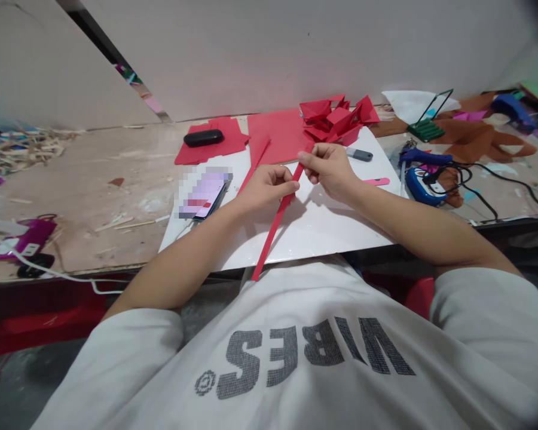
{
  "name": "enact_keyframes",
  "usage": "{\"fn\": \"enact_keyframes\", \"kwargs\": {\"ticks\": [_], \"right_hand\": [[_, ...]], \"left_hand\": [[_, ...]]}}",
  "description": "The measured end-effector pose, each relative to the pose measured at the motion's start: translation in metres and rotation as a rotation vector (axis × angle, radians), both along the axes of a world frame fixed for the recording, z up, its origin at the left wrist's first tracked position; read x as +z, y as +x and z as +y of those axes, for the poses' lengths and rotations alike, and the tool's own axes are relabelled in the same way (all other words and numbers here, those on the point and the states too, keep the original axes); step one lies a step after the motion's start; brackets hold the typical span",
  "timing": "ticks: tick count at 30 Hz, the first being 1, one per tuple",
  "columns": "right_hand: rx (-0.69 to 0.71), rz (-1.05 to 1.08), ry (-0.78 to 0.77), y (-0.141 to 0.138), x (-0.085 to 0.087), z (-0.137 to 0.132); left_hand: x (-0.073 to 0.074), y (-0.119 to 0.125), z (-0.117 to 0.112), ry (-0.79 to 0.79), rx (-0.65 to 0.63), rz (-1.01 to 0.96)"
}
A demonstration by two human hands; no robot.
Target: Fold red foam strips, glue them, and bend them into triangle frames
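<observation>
A long narrow red paper strip (pixel 274 230) runs from my fingers down past the front edge of a white board (pixel 323 224). My left hand (pixel 269 186) is closed on the strip near its upper part. My right hand (pixel 327 168) pinches the strip's top end with thumb and fingers. Just behind my hands lie a flat red paper sheet (pixel 275 136) and a pile of folded red paper pieces (pixel 336 119).
A phone (pixel 206 194) lies left of my hands on the board. A black case (pixel 203 138) rests on red paper. A grey craft knife (pixel 359 155), a blue glue gun (pixel 424 173) with black cables, brown fabric and wooden sticks (pixel 22 146) crowd the worn table.
</observation>
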State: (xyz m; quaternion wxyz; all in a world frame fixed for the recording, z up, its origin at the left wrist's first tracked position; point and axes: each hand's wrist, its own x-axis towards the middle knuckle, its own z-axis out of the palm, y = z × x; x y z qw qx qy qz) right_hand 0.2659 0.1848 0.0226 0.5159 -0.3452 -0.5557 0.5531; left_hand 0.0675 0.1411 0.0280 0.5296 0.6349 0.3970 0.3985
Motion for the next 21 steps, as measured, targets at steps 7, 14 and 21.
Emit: {"fn": "enact_keyframes", "kwargs": {"ticks": [7,14,21], "right_hand": [[-0.087,0.019,0.009,0.005,0.006,0.013],[-0.168,0.041,0.006,0.027,-0.001,0.047],[-0.023,-0.139,0.074,0.016,0.000,0.022]], "left_hand": [[0.008,-0.004,0.000,0.021,0.008,-0.006],[0.008,-0.008,0.003,-0.017,0.006,-0.025],[0.002,-0.010,0.007,-0.029,0.022,-0.051]]}}
